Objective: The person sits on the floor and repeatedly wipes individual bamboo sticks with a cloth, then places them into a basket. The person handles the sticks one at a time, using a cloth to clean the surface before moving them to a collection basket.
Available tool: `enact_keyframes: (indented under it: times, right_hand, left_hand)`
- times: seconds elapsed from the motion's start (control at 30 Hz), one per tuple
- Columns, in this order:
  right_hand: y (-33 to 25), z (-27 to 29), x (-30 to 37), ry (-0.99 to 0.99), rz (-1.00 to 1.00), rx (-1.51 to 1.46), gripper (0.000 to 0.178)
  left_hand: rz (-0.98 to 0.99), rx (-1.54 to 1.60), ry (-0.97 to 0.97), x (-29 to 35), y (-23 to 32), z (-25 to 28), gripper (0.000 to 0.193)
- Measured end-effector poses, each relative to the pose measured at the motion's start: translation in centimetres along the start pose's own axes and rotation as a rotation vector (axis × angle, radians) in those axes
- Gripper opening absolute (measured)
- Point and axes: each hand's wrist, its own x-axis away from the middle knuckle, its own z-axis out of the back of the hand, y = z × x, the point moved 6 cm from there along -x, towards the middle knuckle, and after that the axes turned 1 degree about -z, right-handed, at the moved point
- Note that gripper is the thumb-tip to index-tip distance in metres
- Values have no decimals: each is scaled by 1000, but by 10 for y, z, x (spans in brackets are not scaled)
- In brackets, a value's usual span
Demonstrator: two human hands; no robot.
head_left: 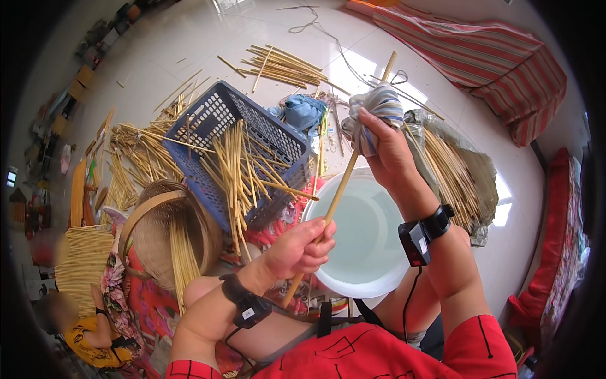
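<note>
A long straw-coloured stalk (342,189) slants up from lower left to upper right, above a white basin of water (396,281). Around its lower part, my left hand (298,247) is closed in a fist. Higher up, my right hand (390,151) squeezes a bunched striped cloth (377,104) wrapped about the same stalk, whose upper end sticks out beyond the cloth. Left of the basin, a blue plastic crate (189,136) holds many loose stalks (237,167). Both wrists wear black bands with small devices.
A wicker basket (142,243) with stalks stands at left. A bundle of stalks (449,170) in grey plastic lies right of the basin. More stalks (284,66) and a blue cloth (303,114) lie beyond. Another person in yellow (88,344) sits at lower left beside a stalk mat (82,265).
</note>
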Motion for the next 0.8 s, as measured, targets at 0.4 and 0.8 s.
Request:
enact_keyframes:
  times: [0.4,0.8]
  right_hand:
    - [5,8,-1,25,19,105,24]
    - [28,-11,15,-9,-54,191,24]
  left_hand:
    - [-30,3,-1,-6,-7,3,25]
    - [-324,-248,122,-14,14,27,36]
